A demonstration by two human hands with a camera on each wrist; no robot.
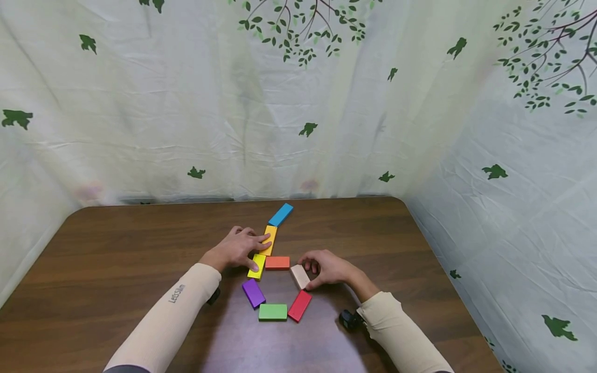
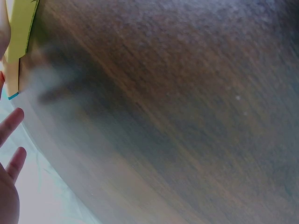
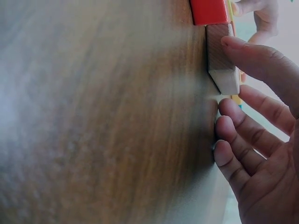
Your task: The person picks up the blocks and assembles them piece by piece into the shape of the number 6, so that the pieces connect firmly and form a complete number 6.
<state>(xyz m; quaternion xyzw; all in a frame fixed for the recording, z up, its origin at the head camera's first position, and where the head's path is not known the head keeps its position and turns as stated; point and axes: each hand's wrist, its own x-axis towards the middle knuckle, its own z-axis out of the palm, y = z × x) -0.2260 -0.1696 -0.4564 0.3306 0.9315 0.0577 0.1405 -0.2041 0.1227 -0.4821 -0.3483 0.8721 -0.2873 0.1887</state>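
Note:
Several coloured wooden blocks lie flat in a ring with a tail on the table. My left hand (image 1: 235, 247) rests over the tail, its fingers extended onto the orange-yellow block (image 1: 269, 247) and its thumb touching the yellow block (image 1: 254, 272). With thumb and index finger, my right hand (image 1: 332, 268) pinches the plain wood block (image 1: 300, 277) at its two ends. That block meets the red block (image 3: 210, 11) in the right wrist view. An orange-red block (image 1: 277, 263) sits between the yellow and plain wood blocks.
Purple (image 1: 254, 293) and green (image 1: 272, 312) blocks form the near side of the ring. A blue block (image 1: 281, 214) tops the tail near the far edge of the brown table (image 1: 140, 259). A curtain with leaf prints (image 1: 261, 129) hangs behind.

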